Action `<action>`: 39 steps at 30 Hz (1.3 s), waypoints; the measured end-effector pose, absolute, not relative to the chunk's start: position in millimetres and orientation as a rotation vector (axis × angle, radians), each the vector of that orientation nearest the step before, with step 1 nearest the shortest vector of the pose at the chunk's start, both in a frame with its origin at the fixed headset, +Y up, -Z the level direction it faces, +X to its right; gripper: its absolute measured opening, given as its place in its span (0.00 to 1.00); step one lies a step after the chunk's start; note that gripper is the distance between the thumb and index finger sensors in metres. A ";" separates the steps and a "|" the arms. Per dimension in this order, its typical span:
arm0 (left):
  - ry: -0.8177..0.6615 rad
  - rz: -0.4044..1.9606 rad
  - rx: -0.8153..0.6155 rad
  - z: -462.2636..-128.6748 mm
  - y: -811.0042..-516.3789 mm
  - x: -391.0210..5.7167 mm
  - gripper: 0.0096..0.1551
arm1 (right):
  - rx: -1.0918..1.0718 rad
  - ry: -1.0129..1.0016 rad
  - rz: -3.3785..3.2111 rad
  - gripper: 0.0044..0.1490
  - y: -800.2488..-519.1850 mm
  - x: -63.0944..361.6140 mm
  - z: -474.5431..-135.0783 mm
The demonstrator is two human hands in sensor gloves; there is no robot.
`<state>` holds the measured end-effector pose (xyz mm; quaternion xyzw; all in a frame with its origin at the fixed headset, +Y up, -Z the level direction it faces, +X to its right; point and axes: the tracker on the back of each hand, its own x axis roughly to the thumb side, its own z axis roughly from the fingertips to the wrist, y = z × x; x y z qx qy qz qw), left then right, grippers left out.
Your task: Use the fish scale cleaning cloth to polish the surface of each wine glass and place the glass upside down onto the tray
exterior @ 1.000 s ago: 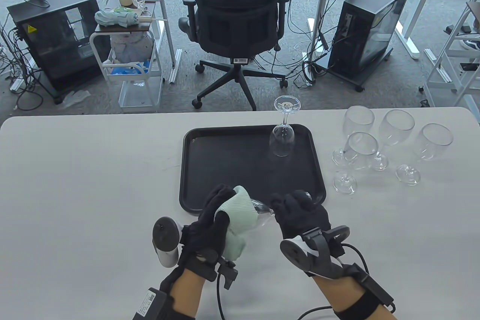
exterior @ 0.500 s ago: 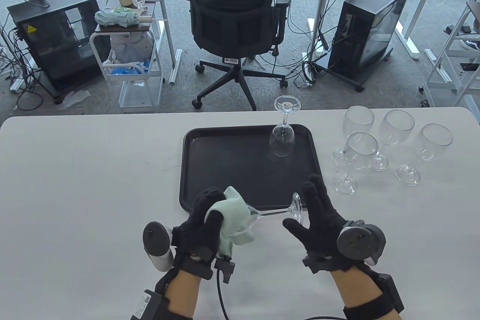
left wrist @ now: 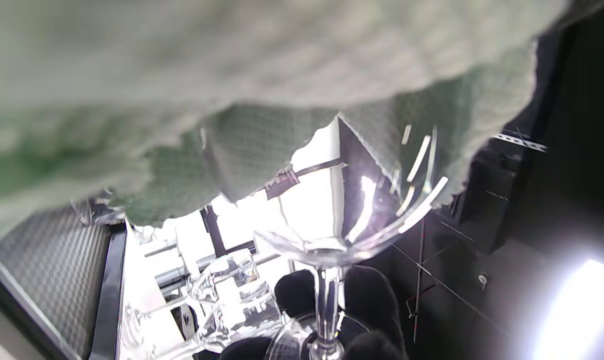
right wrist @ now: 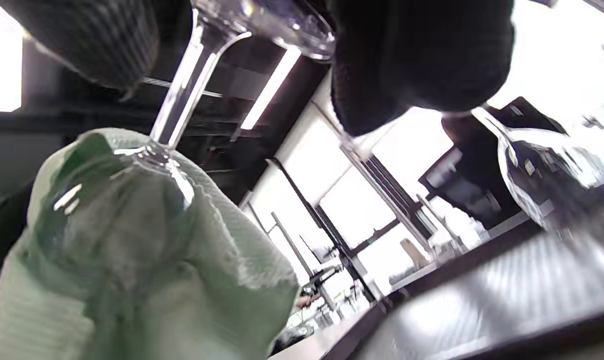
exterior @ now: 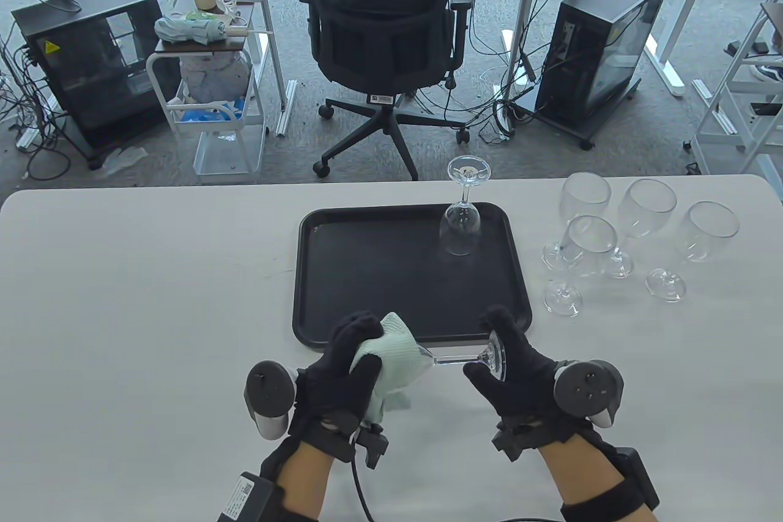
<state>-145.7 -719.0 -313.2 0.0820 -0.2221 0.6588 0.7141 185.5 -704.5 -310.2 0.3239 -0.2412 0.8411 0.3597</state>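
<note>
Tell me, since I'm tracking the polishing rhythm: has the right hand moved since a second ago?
Yes. The right hand has shifted rightward along the tray's near edge, and now grips the foot of the held wine glass.

We see the tray [exterior: 342, 277] mid-table with one upturned glass [exterior: 462, 228] in its far right corner, four upright glasses [exterior: 618, 234] right of it, and our hands near its near edge.
</note>
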 end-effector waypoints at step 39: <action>-0.550 1.401 0.272 -305.5 -709.8 -141.4 0.36 | 0.533 -0.183 1.901 0.50 -710.5 186.6 -317.9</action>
